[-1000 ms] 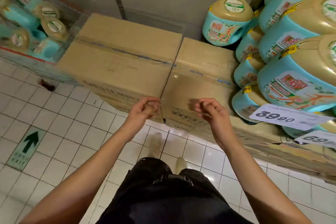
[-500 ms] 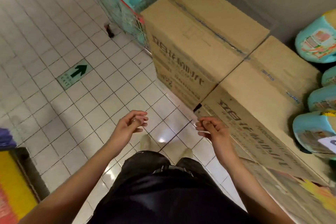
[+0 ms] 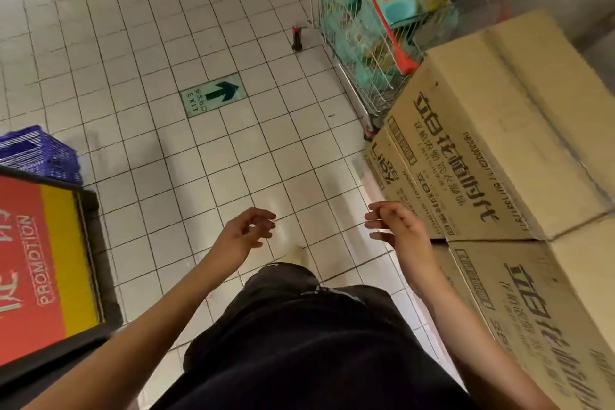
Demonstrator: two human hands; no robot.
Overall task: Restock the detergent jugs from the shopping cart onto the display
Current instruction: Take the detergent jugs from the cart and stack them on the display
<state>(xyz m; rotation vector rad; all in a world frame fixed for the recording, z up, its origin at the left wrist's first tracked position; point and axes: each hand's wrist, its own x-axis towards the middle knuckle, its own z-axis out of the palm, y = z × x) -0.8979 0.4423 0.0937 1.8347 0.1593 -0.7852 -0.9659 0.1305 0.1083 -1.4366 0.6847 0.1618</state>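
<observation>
A wire shopping cart [image 3: 372, 53] with a red rim stands at the top right, holding several teal detergent jugs [image 3: 396, 0] with tan caps. My left hand [image 3: 244, 231] and my right hand [image 3: 394, 225] hang in front of my body over the tiled floor, well short of the cart. Both hold nothing, with their fingers loosely curled and apart. The display of jugs is out of view.
Stacked cardboard boxes [image 3: 492, 143] line the right side, touching the cart. A red and yellow promotion stand [image 3: 43, 263] and a blue plastic crate [image 3: 36, 153] sit at the left. A green exit arrow [image 3: 214, 95] marks the floor, and a small dark bottle [image 3: 297, 37] stands near the cart.
The view has swung left, away from the jug display and boxes, bringing the cart and open floor ahead. Both hands stayed empty in front of my body.
</observation>
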